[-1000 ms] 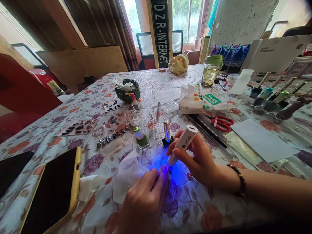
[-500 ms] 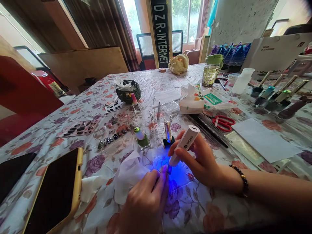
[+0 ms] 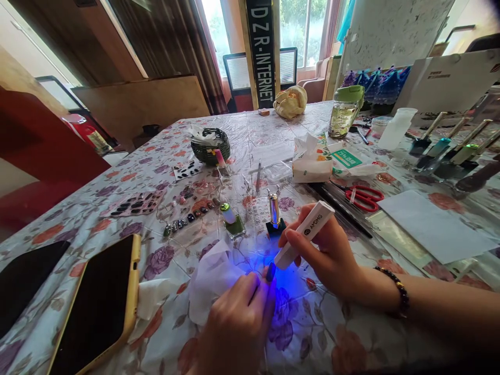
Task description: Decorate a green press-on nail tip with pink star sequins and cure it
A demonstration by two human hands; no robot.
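Note:
Held in my right hand (image 3: pixel 326 247) is a small white UV nail lamp (image 3: pixel 308 232), slanted down and casting blue light on the floral tablecloth. Close under its tip, the pinched fingers of my left hand (image 3: pixel 238 315) hold a dark false nail (image 3: pixel 270 272); part of the nail is hidden by the fingers. Just beyond my hands stand a green nail polish bottle (image 3: pixel 234 225) and a dark bottle with a gold cap (image 3: pixel 274 211). Beside my left hand lies a crumpled white tissue (image 3: pixel 211 273). A row of finished-looking false nails (image 3: pixel 187 220) lies farther left.
Two phones lie at left, one a yellow-cased phone (image 3: pixel 97 302). Farther back are a dark woven basket (image 3: pixel 213 148), a tissue pack (image 3: pixel 310 164) and a lidded cup (image 3: pixel 344 114). At right lie red-handled scissors (image 3: pixel 363 197), white paper (image 3: pixel 437 224) and several polish bottles (image 3: pixel 441 151).
The lamp has tilted flatter and shifted slightly away to the right of the nail. More of the dark nail shows now. The whole view has swung slightly left.

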